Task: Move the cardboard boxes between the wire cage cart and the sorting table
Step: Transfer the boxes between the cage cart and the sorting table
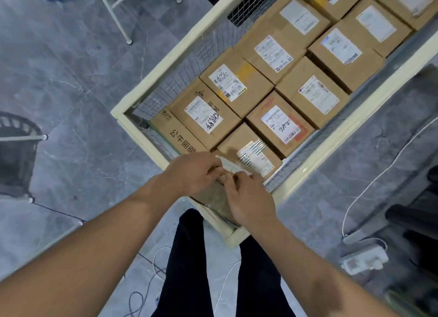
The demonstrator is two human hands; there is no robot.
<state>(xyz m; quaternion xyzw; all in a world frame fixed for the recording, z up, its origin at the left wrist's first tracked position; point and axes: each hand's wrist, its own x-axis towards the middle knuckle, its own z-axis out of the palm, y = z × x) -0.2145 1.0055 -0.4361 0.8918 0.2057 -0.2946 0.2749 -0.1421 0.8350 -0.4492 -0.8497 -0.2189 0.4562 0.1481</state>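
Both forearms reach toward 12 o'clock. Left hand [192, 172] and right hand [248, 199] close their grip on the nearest box [214, 198], at the 6 o'clock corner of the cart [151, 81]. Other boxes [315, 96] fill it toward 1 o'clock, so I judge that most moving is left.

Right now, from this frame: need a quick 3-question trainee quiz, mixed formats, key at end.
1. True or false: the left hand and the right hand both grip the near-corner box in the wire cage cart.
2. The power strip lies: A) inside the cart, B) on the floor to the right of the cart, C) on top of a box.
3. Fill in: the cart's side walls are wire ____.
Key: 1 true; 2 B; 3 mesh.
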